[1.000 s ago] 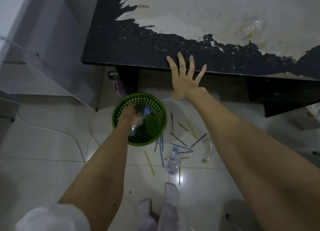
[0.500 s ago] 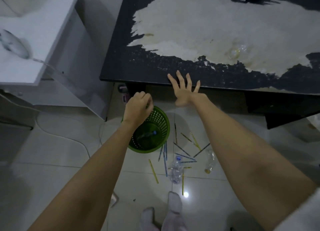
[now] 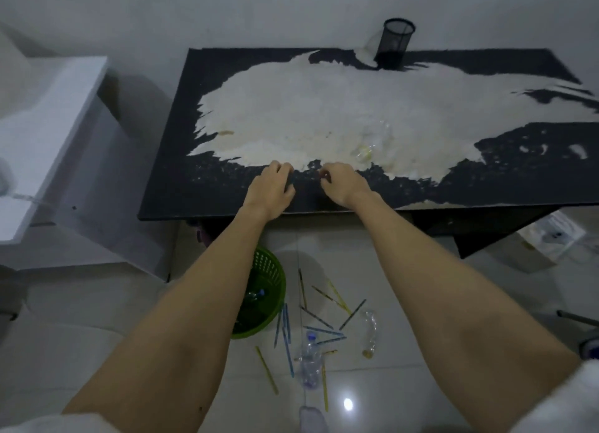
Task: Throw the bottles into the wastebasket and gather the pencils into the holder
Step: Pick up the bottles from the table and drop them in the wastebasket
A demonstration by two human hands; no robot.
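Both my hands hang over the front part of the black worn table [image 3: 168, 192], fingers curled, nothing in them: my left hand [image 3: 270, 187] and my right hand [image 3: 343, 184] sit close together. The green wastebasket [image 3: 275, 290] stands on the floor under my left forearm, with a bottle [image 3: 256, 294] inside. Two clear bottles lie on the tiles: one with a blue cap [image 3: 309, 358], one to its right [image 3: 371, 332]. Several blue and yellow pencils [image 3: 319, 316] are scattered around them. The black mesh holder [image 3: 393, 48] stands at the table's far edge.
A crumpled clear plastic piece [image 3: 372, 144] lies on the table's pale worn patch. A white cabinet [image 3: 55, 140] stands left of the table. A box [image 3: 551, 238] sits on the floor at the right. My socked foot [image 3: 311, 419] shows at the bottom.
My left hand let the bottle drop into the wastebasket and rose to the table. My right hand curled its fingers. The view lifted, revealing the holder.
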